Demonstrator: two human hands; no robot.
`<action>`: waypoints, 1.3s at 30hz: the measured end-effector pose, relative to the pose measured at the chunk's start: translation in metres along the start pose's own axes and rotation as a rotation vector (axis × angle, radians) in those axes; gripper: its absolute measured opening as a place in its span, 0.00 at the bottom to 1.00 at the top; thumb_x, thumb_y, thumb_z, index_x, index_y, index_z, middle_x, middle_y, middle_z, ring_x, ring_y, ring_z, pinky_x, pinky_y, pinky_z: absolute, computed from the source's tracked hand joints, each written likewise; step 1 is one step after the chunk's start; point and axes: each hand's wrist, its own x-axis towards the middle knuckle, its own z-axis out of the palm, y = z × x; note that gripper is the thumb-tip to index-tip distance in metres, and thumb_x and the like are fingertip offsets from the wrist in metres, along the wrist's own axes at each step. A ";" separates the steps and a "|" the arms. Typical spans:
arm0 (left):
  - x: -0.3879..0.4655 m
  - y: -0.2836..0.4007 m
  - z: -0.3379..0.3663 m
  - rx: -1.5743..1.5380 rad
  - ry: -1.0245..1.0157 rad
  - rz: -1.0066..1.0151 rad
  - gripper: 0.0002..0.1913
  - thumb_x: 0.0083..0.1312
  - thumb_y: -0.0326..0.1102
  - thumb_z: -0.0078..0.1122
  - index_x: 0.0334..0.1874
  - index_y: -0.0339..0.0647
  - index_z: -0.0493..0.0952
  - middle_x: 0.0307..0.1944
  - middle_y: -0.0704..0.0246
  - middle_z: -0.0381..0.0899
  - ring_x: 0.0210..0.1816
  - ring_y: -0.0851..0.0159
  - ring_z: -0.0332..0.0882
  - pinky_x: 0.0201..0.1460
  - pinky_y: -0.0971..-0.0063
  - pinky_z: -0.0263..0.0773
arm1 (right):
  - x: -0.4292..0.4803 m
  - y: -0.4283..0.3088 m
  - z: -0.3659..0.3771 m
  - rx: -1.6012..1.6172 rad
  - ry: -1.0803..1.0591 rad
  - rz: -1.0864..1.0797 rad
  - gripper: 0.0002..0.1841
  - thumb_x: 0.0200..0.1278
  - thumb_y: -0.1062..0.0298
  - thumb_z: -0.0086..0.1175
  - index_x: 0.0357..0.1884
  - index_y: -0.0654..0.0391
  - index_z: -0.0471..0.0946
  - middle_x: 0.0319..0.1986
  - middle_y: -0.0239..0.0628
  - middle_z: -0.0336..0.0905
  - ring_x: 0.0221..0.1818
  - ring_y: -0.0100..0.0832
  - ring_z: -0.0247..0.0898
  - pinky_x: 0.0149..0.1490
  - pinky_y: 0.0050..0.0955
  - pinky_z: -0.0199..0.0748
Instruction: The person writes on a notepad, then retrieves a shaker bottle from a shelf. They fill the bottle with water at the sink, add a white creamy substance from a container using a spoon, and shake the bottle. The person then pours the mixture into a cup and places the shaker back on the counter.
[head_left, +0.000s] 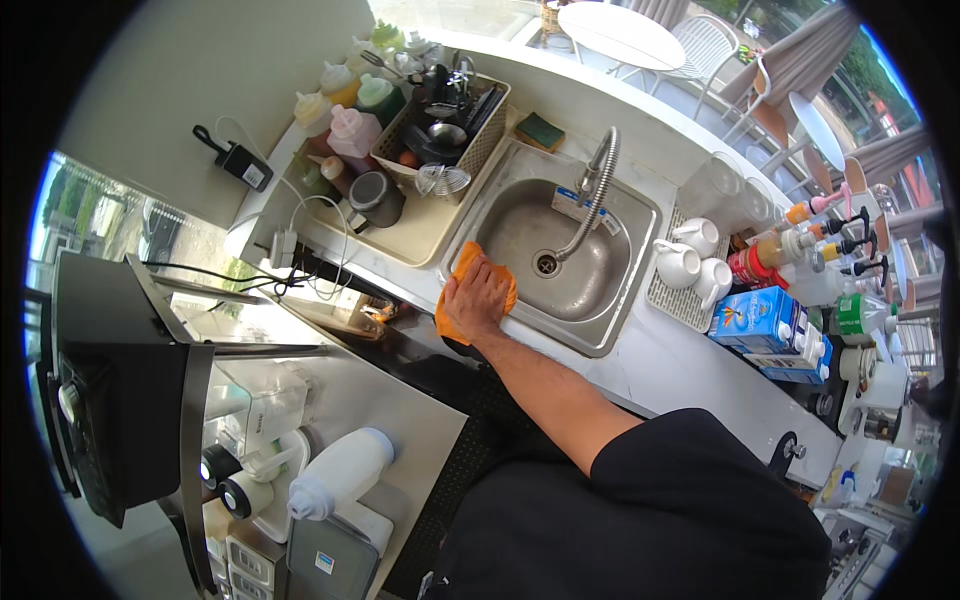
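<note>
My right hand (475, 300) presses an orange cloth (511, 294) at the near left corner of the stainless steel sink (495, 202). The cloth bunches around my fingers and hangs over the counter's front edge. My left hand is out of view. A flexible spring-neck faucet (606, 191) arches over the sink basin, its drain (547, 264) visible. Left of the sink, a cream tray (412, 251) carries a dark lidded pitcher (377, 199), squeeze bottles (352, 135) and a plastic basket (491, 124) of utensils.
A green-and-yellow scouring sponge (540, 132) lies behind the sink. White cups (679, 264) rest on a drip rack (679, 304) at right, near blue cartons (757, 321) and pump bottles (840, 229). A steel worktop (397, 420) with a white squeeze bottle (341, 472) stands at lower left.
</note>
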 end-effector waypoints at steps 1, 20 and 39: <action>-0.012 0.001 0.006 0.088 0.006 0.050 0.21 0.74 0.53 0.50 0.28 0.43 0.70 0.21 0.72 0.65 0.24 0.69 0.66 0.31 0.72 0.64 | 0.004 -0.003 0.007 -0.016 0.024 -0.005 0.39 0.64 0.46 0.50 0.66 0.72 0.63 0.50 0.49 0.73 0.49 0.42 0.72 0.52 0.46 0.65; -0.251 0.082 0.032 -0.443 -0.643 0.486 0.19 0.78 0.48 0.48 0.44 0.37 0.78 0.31 0.78 0.68 0.32 0.77 0.62 0.35 0.81 0.62 | 0.025 0.015 0.039 0.219 -0.039 -0.309 0.39 0.65 0.51 0.54 0.71 0.67 0.60 0.69 0.68 0.54 0.72 0.62 0.51 0.73 0.54 0.51; -0.046 0.166 0.149 1.711 -0.825 0.393 0.18 0.73 0.38 0.46 0.56 0.33 0.75 0.52 0.44 0.79 0.53 0.41 0.78 0.54 0.58 0.73 | -0.067 0.218 -0.107 0.642 -0.044 0.053 0.17 0.56 0.77 0.54 0.49 0.62 0.77 0.57 0.51 0.69 0.59 0.53 0.68 0.64 0.44 0.67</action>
